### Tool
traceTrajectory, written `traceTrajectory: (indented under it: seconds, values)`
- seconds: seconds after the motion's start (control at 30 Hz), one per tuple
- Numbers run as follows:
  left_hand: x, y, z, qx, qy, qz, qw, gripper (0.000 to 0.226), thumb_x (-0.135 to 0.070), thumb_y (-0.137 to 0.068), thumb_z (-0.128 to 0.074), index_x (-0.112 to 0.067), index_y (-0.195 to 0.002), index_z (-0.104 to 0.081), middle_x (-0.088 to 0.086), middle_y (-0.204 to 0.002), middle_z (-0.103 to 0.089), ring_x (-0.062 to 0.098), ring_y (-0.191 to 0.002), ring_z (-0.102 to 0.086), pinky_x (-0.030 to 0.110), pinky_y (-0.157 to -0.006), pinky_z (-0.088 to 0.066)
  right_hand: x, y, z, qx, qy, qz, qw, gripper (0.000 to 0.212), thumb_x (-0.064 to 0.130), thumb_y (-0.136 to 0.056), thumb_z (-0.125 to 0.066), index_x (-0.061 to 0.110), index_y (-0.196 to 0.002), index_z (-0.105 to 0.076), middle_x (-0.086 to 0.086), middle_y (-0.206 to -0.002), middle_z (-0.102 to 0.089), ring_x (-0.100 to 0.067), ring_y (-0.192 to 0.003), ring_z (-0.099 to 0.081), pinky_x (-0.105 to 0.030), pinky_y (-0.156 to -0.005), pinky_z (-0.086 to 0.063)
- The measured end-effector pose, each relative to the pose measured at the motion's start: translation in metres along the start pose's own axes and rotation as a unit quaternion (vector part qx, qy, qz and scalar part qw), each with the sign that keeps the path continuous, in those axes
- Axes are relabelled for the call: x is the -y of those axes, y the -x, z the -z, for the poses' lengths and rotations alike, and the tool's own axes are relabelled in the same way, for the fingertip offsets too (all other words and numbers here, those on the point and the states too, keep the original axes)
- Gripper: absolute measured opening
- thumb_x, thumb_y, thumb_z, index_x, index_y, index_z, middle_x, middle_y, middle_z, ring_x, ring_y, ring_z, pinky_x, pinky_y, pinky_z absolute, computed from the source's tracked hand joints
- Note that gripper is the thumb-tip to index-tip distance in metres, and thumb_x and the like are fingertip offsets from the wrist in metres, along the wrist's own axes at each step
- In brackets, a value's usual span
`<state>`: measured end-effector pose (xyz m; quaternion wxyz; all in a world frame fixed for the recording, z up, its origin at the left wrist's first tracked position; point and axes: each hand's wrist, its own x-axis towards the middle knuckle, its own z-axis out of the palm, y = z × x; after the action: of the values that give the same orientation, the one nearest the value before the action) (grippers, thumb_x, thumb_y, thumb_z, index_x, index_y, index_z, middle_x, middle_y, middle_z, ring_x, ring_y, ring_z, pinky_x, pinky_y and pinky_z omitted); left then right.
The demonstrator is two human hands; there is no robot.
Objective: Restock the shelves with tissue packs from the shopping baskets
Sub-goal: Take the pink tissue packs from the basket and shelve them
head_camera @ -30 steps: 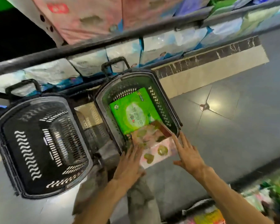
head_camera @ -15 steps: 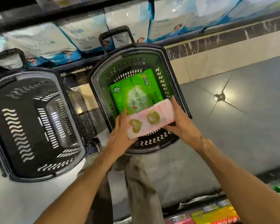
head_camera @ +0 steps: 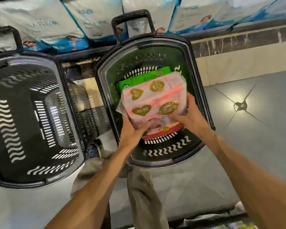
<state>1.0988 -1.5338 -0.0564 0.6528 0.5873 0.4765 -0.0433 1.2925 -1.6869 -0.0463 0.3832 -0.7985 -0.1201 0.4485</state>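
Pink tissue pack [head_camera: 153, 103] being lifted out of right-hand basket [head_camera: 196, 66].

Pack is gripped at its near end by left hand [head_camera: 132, 134] and right hand [head_camera: 190, 116], fingers curled round it, above green pack [head_camera: 139, 80]. Step judged: pick-up. Next, carrying to a shelf slot is called for; other basket [head_camera: 0, 66] holds nothing.

Two shopping baskets: a black one [head_camera: 31, 123] and a green-lined one [head_camera: 155, 52]. One pink tissue pack [head_camera: 153, 103], one green tissue pack [head_camera: 139, 78]. Two hands: left [head_camera: 132, 134], right [head_camera: 191, 116].
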Motion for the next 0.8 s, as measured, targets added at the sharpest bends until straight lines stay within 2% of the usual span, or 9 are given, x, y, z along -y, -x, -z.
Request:
traceTrajectory:
  seconds: [0.1, 0.17, 0.27, 0.37, 0.47, 0.57, 0.67, 0.73, 0.8]
  values:
    - [0.001, -0.011, -0.004, -0.045, -0.017, -0.007, 0.999, 0.089, -0.027, -0.087, -0.081, -0.030, -0.153, -0.022, -0.024, -0.129, -0.054, -0.008, -0.115, -0.054, 0.021, -0.101, -0.045, 0.000, -0.009, -0.007, -0.013, -0.016, -0.001, 1.000, 0.102, 0.018, -0.078, -0.088, 0.028, -0.155, -0.022, 0.020, -0.126, -0.053, 0.010, -0.106, -0.059, -0.013, -0.075, -0.057]
    - [-0.004, -0.013, -0.003, -0.064, -0.023, -0.013, 0.998, 0.090, -0.029, -0.086, -0.082, -0.028, -0.155, -0.024, -0.018, -0.134, -0.056, -0.001, -0.119, -0.053, 0.029, -0.107, -0.044, 0.003, -0.007, -0.010, -0.027, -0.022, -0.003, 0.999, 0.100, 0.020, -0.078, -0.088, 0.027, -0.155, -0.024, 0.017, -0.127, -0.054, 0.008, -0.109, -0.060, -0.018, -0.080, -0.059]
    - [-0.017, -0.007, 0.008, -0.066, -0.020, -0.015, 0.997, 0.090, -0.030, -0.085, -0.083, -0.029, -0.155, -0.027, -0.022, -0.133, -0.056, -0.014, -0.110, -0.053, 0.019, -0.101, -0.043, 0.013, 0.001, -0.009, -0.049, -0.021, 0.000, 0.999, 0.103, 0.042, -0.070, -0.093, 0.032, -0.152, -0.030, 0.008, -0.136, -0.055, -0.007, -0.121, -0.061, -0.037, -0.093, -0.060]
    - [-0.034, 0.001, 0.023, -0.064, -0.008, -0.029, 0.998, 0.090, -0.029, -0.084, -0.084, -0.032, -0.155, -0.029, -0.031, -0.124, -0.058, -0.025, -0.101, -0.055, -0.001, -0.085, -0.042, 0.032, 0.014, -0.008, -0.064, -0.034, 0.006, 0.997, 0.099, 0.056, -0.065, -0.093, 0.039, -0.146, -0.038, 0.004, -0.136, -0.057, -0.014, -0.121, -0.064, -0.044, -0.091, -0.061]
    - [-0.062, 0.018, 0.040, -0.068, -0.004, -0.050, 0.996, 0.077, -0.024, -0.089, -0.079, -0.030, -0.152, -0.035, -0.030, -0.118, -0.062, -0.021, -0.100, -0.059, 0.002, -0.080, -0.047, 0.061, 0.029, -0.010, -0.079, -0.041, 0.020, 0.996, 0.091, 0.052, -0.070, -0.092, 0.042, -0.143, -0.041, 0.002, -0.135, -0.059, -0.015, -0.120, -0.065, -0.046, -0.092, -0.061]
    - [-0.097, 0.042, 0.063, -0.065, 0.005, -0.084, 0.994, 0.072, -0.022, -0.092, -0.076, -0.032, -0.150, -0.035, -0.019, -0.121, -0.068, -0.007, -0.104, -0.067, 0.011, -0.084, -0.053, 0.100, 0.049, -0.013, -0.088, -0.054, 0.044, 0.994, 0.083, 0.041, -0.075, -0.092, 0.036, -0.142, -0.044, 0.003, -0.132, -0.063, -0.011, -0.116, -0.067, -0.045, -0.094, -0.061]
    - [-0.139, 0.071, 0.090, -0.055, -0.008, -0.123, 0.991, 0.069, -0.027, -0.089, -0.078, -0.047, -0.142, -0.039, -0.018, -0.128, -0.067, -0.002, -0.114, -0.064, 0.030, -0.098, -0.056, 0.150, 0.075, -0.015, -0.097, -0.053, 0.082, 0.990, 0.072, 0.033, -0.077, -0.091, 0.041, -0.135, -0.048, 0.010, -0.127, -0.067, -0.008, -0.115, -0.067, -0.044, -0.096, -0.060]
    - [-0.172, 0.097, 0.110, -0.049, -0.031, -0.149, 0.987, 0.071, -0.032, -0.084, -0.082, -0.071, -0.125, -0.039, -0.033, -0.123, -0.064, -0.011, -0.114, -0.060, 0.024, -0.099, -0.052, 0.182, 0.094, -0.017, -0.097, -0.055, 0.108, 0.988, 0.068, 0.031, -0.079, -0.090, 0.040, -0.135, -0.050, 0.010, -0.126, -0.069, -0.010, -0.116, -0.068, -0.046, -0.096, -0.059]
    - [-0.202, 0.121, 0.133, -0.057, -0.050, -0.169, 0.983, 0.069, -0.036, -0.081, -0.085, -0.071, -0.119, -0.039, -0.037, -0.118, -0.062, -0.019, -0.110, -0.057, 0.019, -0.096, -0.051, 0.216, 0.116, -0.021, -0.098, -0.057, 0.126, 0.986, 0.074, 0.037, -0.079, -0.089, 0.035, -0.141, -0.047, 0.011, -0.128, -0.067, -0.008, -0.117, -0.067, -0.046, -0.097, -0.058]
